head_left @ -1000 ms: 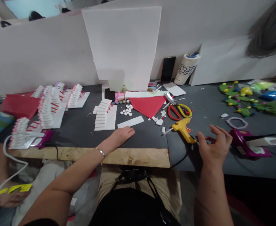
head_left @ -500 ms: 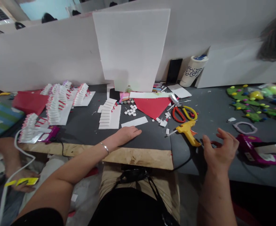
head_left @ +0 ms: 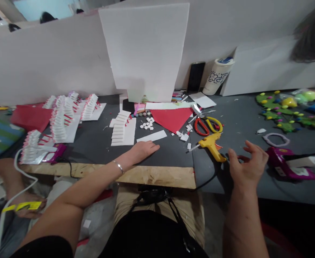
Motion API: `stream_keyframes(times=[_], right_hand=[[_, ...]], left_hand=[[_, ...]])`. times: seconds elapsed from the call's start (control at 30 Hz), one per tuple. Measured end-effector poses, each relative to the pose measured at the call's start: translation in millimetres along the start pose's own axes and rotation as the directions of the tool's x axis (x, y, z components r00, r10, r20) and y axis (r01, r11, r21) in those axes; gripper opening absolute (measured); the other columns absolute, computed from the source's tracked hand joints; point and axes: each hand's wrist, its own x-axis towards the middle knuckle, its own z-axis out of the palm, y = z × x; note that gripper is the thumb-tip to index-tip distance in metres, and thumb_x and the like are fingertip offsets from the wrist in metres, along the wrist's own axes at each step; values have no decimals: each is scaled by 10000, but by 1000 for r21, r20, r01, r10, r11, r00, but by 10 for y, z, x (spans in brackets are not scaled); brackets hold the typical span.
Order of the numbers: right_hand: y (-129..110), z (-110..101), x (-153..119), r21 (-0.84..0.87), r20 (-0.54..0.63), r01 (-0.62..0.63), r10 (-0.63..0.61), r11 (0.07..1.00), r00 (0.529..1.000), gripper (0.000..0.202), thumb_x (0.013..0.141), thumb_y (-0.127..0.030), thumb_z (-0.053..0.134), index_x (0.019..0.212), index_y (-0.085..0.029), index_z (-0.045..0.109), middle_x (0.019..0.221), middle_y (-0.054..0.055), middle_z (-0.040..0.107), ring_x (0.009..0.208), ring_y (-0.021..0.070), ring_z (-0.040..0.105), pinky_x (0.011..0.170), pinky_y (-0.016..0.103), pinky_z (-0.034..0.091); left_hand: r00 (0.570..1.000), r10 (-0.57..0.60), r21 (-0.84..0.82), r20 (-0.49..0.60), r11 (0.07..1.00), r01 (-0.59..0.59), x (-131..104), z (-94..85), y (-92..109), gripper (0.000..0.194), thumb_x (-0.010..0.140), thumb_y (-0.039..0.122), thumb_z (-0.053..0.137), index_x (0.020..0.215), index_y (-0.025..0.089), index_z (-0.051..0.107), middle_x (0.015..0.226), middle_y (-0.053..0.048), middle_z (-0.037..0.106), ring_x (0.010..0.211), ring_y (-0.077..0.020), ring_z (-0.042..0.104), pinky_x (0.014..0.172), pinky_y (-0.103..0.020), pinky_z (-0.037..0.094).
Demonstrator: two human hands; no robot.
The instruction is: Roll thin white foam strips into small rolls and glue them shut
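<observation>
My left hand rests on the dark table just below a white paper strip. Its fingers are close together and point right; what lies under them, if anything, is hidden. My right hand is at the right with thumb and fingers apart and nothing between them. Left of it lies a yellow glue gun, with red-and-yellow-handled scissors behind. Small white pieces lie behind the strip. A white stepped piece on a card lies to their left.
Several stepped models stand at the left beside a person's hand. A white board, a phone and a cup stand at the back. Purple device, lilac ring and green decorations are on the right.
The camera view has shifted slightly. Both my hands hold nearly the same places and poses, and the things on the table have not visibly moved.
</observation>
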Motion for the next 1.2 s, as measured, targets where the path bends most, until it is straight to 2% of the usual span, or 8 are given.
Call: stream_keyframes(times=[0.27, 0.57, 0.7, 0.8, 0.97, 1.1, 1.2], right_hand=[[-5, -1, 0, 2, 3, 2, -2, 1000, 1000, 584, 786, -462, 632, 1272, -145, 570, 1227, 203, 540, 1045, 337, 562, 650, 433, 557], [27, 26, -11, 23, 0, 14, -14, 1000, 1000, 543, 794, -444, 642, 1268, -190, 565, 1199, 181, 540, 1061, 339, 545, 656, 428, 552], [77, 54, -7, 32, -29, 18, -17, 999, 999, 570, 779, -462, 654, 1258, -164, 571, 1152, 157, 550, 1036, 311, 536, 636, 400, 537], [108, 68, -4, 31, -36, 32, -31, 999, 999, 582, 783, -477, 649, 1254, -142, 577, 1152, 157, 551, 1015, 289, 531, 633, 387, 526], [107, 77, -2, 14, -36, 24, -23, 1000, 999, 572, 789, -510, 638, 1229, -149, 584, 1124, 152, 561, 1014, 290, 531, 620, 381, 514], [100, 75, 1, 5, -38, 10, -10, 1000, 999, 602, 779, -539, 631, 1229, -143, 583, 1081, 141, 564, 1007, 283, 530, 623, 372, 513], [90, 66, 4, -1, -27, 0, 0, 1000, 1000, 595, 775, -531, 627, 1220, -138, 588, 1071, 137, 561, 1013, 279, 529, 627, 362, 514]], left_hand=[[1000, -13, 1, -1, 1000, 13, -14, 12, -4, 291, 930, 56, 446, 1149, 173, 600, 894, -67, 692, 848, -162, 623, 641, -246, 457], [998, -18, 67, -55, 998, 22, -37, 63, -11, 260, 939, 71, 462, 1130, 174, 605, 863, -58, 677, 835, -153, 612, 582, -224, 438], [995, -24, 76, -96, 997, 31, -65, 106, -15, 256, 950, 83, 455, 1142, 167, 601, 874, -65, 664, 861, -155, 617, 582, -215, 449], [982, -105, -5, -158, 994, 106, -119, 177, -21, 255, 948, 96, 479, 1147, 186, 611, 941, -65, 668, 874, -151, 637, 606, -211, 468], [919, -341, -248, -200, 925, 289, -201, 301, 0, 207, 936, 149, 544, 1092, 236, 649, 983, -33, 665, 840, -126, 657, 680, -209, 507], [886, -407, -393, -221, 869, 301, -190, 349, 31, 194, 947, 170, 534, 1097, 217, 649, 990, -43, 665, 905, -136, 662, 780, -231, 527], [904, -373, -421, -208, 868, 262, -162, 331, 23, 236, 948, 160, 514, 1150, 205, 627, 1023, -58, 663, 919, -144, 657, 786, -244, 528]])
